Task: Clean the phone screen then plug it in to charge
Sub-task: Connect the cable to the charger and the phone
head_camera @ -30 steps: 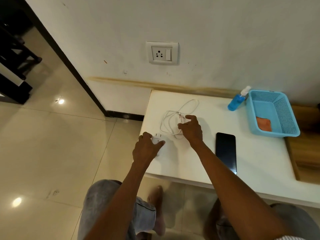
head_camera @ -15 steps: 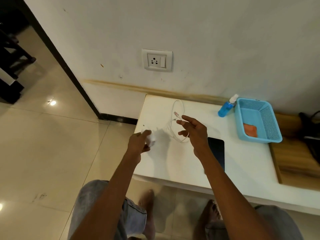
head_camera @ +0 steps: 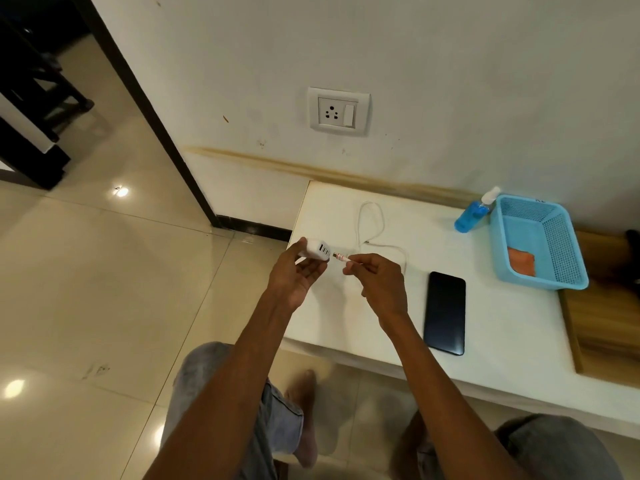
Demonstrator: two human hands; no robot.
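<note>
Now that both hands are up off the white tabletop (head_camera: 502,341), the setup differs from a second ago: then the left hand (head_camera: 294,275) was just closing on the small white multi-port charger block (head_camera: 317,250) on the surface and the right hand (head_camera: 379,278) was reaching into the loose white cable (head_camera: 371,220). Currently left hand grips the block from below, fingers curled round it, port face turned right. Right hand pinches the cable's metal-tipped plug end (head_camera: 341,258) between thumb and forefinger, tip aimed at the ports, just short of them, not yet inserted. Rest of the cable trails back in a loop on the table. My read: cable-to-charger mating is the step in hand; after that the block goes to the white three-pin wall socket (head_camera: 338,111) above the table, and the other end to the phone. Black slab phone (head_camera: 445,312) lies flat, screen up, just right of the right forearm, untouched. Cleaning looks done, can't confirm from the screen. Containers: light-blue perforated plastic basket (head_camera: 568,244) at the table's far right holds one folded orange cloth (head_camera: 521,260), nothing else visible in it. Blue spray bottle with white nozzle (head_camera: 474,213) stands touching or just beside the basket's left wall, outside it.
</note>
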